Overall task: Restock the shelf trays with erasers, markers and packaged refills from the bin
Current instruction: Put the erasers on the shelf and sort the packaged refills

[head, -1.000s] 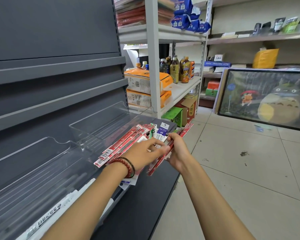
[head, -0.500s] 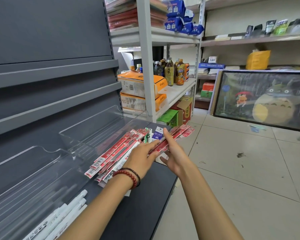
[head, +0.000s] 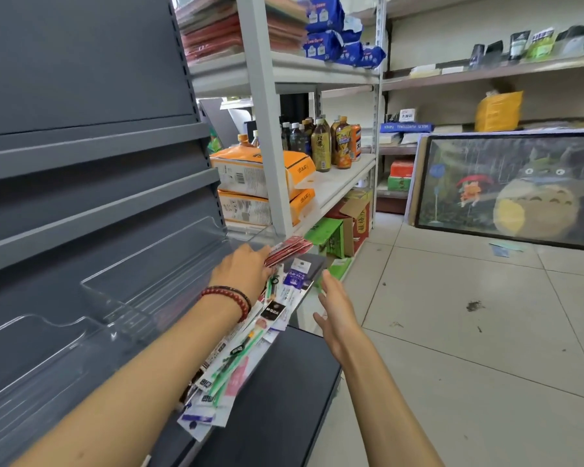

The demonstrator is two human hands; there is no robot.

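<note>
The red refill packs (head: 289,250) project from the fingertips of the left hand (head: 245,273), which grips them over the far end of the clear tray (head: 169,261). A fan of mixed refill packs (head: 246,348) lies under the left wrist, along the tray's front edge above the dark shelf (head: 284,392). The right hand (head: 336,308) is just beside the fan, fingers straight, holding nothing.

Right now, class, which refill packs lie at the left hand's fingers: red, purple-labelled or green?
The red packs, fanned out farthest away, past the left hand; the purple-labelled pack and green packs lie nearer.
</note>
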